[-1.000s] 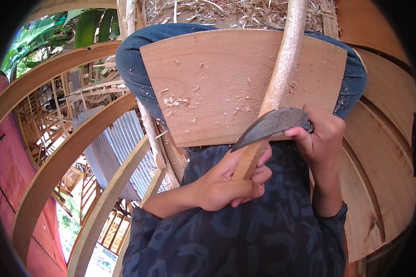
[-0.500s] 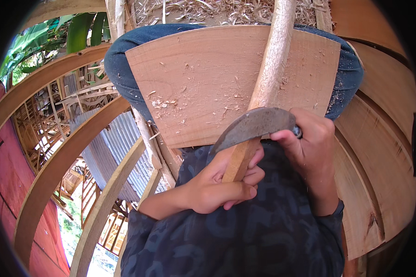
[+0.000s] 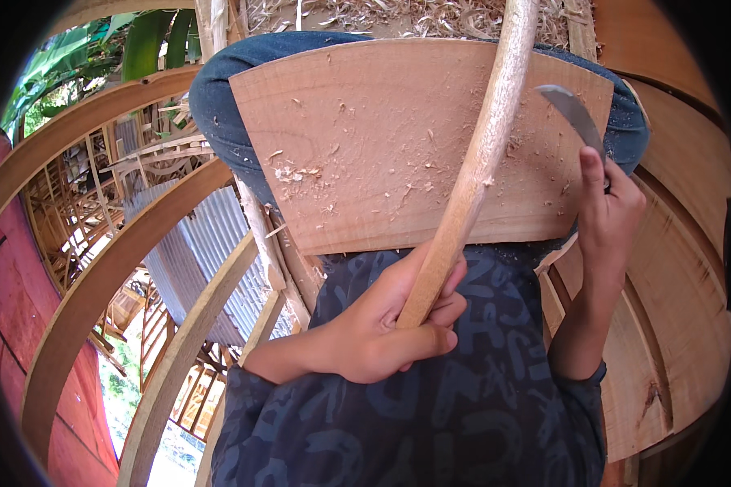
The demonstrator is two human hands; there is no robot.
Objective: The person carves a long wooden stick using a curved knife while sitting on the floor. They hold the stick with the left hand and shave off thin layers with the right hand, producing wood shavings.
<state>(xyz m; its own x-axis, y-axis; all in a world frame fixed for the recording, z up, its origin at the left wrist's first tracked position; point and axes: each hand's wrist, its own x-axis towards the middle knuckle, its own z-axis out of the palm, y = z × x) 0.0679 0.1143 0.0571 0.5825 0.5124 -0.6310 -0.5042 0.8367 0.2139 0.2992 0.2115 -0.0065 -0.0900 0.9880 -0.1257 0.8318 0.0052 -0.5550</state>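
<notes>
A long wooden stick (image 3: 486, 154) slants across my lap, rough and pale along its upper part, with smooth cut faces near the lower end. My left hand (image 3: 392, 321) is wrapped round that lower end. Off to the right, my right hand (image 3: 609, 203) grips a curved knife (image 3: 575, 114); its handle is mostly hidden in the fingers. The blade points up and left, apart from the stick. Beneath both lies a fan-shaped wooden board (image 3: 365, 146) across my thighs, sprinkled with small shavings.
Curved wooden ribs (image 3: 130, 260) rise on the left, with a corrugated metal sheet (image 3: 207, 252) behind them. Wide planks (image 3: 666, 268) line the right side. Wood shavings (image 3: 430, 18) cover the ground beyond the board.
My right hand has swung the knife off the stick, up and to the right, turning the blade upward. My left hand still holds the stick, whose far end has shifted slightly right.
</notes>
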